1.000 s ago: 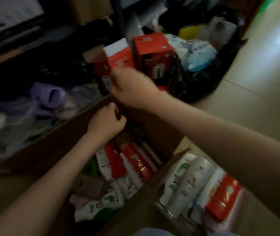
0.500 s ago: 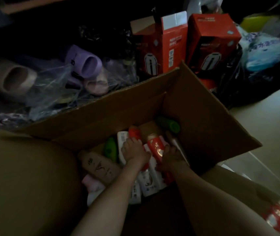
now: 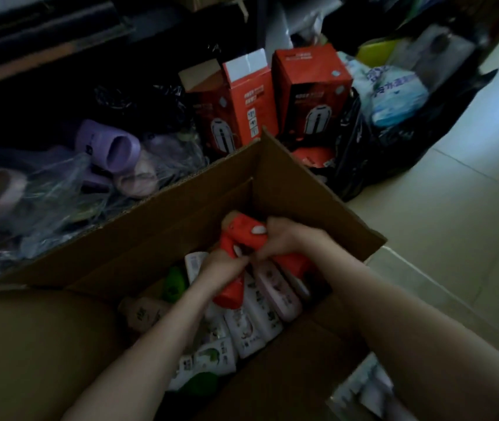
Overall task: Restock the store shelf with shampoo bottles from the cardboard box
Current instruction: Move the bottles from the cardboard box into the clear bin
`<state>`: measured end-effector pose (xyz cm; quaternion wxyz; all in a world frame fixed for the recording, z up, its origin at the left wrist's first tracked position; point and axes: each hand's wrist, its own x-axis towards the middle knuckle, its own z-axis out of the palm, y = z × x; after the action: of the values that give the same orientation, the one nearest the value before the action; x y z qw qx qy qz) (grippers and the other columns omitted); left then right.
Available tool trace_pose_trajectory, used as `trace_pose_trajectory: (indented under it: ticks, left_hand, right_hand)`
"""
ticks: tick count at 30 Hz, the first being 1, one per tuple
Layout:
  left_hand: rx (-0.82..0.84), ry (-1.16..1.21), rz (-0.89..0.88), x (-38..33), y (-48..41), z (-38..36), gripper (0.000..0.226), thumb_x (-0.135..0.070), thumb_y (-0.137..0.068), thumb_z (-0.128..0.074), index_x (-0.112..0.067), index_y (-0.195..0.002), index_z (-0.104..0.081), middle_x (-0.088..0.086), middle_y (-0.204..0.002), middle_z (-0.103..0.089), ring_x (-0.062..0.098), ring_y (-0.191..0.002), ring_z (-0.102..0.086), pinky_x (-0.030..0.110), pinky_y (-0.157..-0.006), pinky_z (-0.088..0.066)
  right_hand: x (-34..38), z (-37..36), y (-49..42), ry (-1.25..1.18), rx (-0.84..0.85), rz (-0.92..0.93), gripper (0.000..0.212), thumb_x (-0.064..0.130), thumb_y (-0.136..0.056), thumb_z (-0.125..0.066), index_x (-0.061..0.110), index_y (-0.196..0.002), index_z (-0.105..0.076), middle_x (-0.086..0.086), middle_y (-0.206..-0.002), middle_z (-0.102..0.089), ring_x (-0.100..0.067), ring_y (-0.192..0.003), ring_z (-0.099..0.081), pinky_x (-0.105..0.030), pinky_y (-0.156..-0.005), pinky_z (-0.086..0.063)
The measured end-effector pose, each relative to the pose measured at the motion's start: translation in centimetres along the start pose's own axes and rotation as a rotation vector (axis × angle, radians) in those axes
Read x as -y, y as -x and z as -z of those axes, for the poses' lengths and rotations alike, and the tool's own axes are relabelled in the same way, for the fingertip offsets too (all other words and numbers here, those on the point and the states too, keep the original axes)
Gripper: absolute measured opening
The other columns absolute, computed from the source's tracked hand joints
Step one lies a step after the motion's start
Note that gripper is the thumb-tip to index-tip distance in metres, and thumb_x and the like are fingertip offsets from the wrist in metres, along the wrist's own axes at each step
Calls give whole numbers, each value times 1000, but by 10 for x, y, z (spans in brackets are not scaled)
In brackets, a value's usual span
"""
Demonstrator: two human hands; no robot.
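Note:
An open cardboard box (image 3: 312, 192) stands on the floor below me, holding several shampoo bottles (image 3: 254, 326), white, pink, green and red. My left hand (image 3: 219, 267) grips one red bottle (image 3: 231, 291) near its middle. My right hand (image 3: 287, 238) grips a second red bottle (image 3: 246, 230), raised above the others inside the box. The two hands touch each other over the box. No shelf space shows clearly in the dim background.
Two red product boxes (image 3: 312, 95) stand behind the carton. Purple slippers (image 3: 111, 145) in plastic bags lie at left. A black bag (image 3: 363, 156) with packets sits at right. Pale tiled floor (image 3: 454, 223) runs along the right; more bottles (image 3: 366, 387) lie at bottom right.
Both hands went from the box rim down among the bottles, then closed on red bottles and lifted them up inside the box. The view swung back over the carton.

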<state>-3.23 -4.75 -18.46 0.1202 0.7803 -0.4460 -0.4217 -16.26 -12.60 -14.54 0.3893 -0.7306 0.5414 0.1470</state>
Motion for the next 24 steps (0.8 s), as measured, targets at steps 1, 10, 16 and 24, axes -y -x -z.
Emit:
trace_pose_trajectory:
  ticks: [1,10,16,24]
  left_hand:
    - [-26,42,-33,-18,10,9,23,-41,-92,-49,-20,-90,-58,5,-89,-60,28,-94,-62,26,-69,-41]
    - [-13,304,-385,-166,93,-10,83,-59,-47,-72,-17,-116,-52,1,-109,-65,21,-101,-62,33,-84,-51]
    - [184,6,-547,-203,141,-118,59,-34,-76,-72,-13,-115,-34,0,-102,-52,19,-98,-56,21,-68,-35]
    - [430,-493,-488,-155,143,-240,78,-20,-83,-59,-2,-139,-8,20,-131,-48,36,-116,-52,42,-94,-43]
  right_hand:
    - [4,17,15,-1,-75,54,58,34,-71,-75,10,-118,-49,-5,-111,-57,-25,-103,-58,-27,-75,-45]
    - [-76,69,177,-642,-648,155,50,20,-72,-72,28,-112,-44,8,-94,-59,-9,-82,-59,-22,-69,-49]
    - [-200,-27,197,-996,-922,-327,62,32,-66,-81,14,-114,-45,-2,-102,-59,-18,-92,-62,-34,-77,-53]
    - [-239,-142,206,-846,-690,-769,83,30,-78,-72,-3,-138,-25,-21,-135,-41,-34,-126,-42,-31,-93,-38]
